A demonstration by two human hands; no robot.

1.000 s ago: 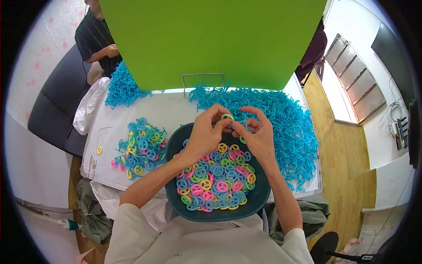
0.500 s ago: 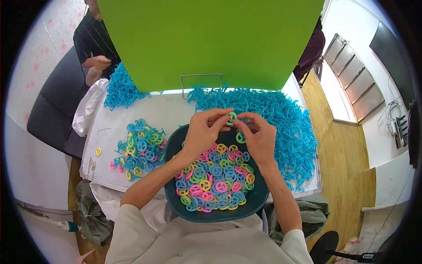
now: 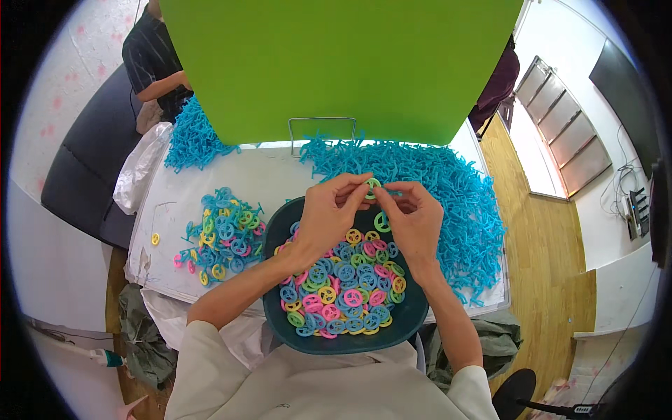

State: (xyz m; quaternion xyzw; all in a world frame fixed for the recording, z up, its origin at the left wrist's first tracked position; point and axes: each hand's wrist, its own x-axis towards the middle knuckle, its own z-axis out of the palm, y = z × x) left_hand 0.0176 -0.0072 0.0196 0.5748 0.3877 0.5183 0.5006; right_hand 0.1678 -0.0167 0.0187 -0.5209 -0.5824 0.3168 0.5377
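Over the far rim of a dark green basin, both my hands meet at one small light-green plastic wheel. My left hand pinches it from the left between thumb and fingers. My right hand is closed at its right side, fingertips touching the wheel; whether they also hold a small blue piece is hidden. Another green wheel shows just below my right fingers; I cannot tell if they hold it. Inside the basin lie many spoked wheels in pink, blue, yellow and green.
A big heap of blue plastic stems covers the table's right side. Stems joined to wheels form a mixed pile at left, near a lone yellow wheel. A green panel stands behind; a co-worker's arm shows at far left.
My hands stay together at the green wheel, with only a slight shift of the fingers. The co-worker's arm at far left has moved toward the blue heap.
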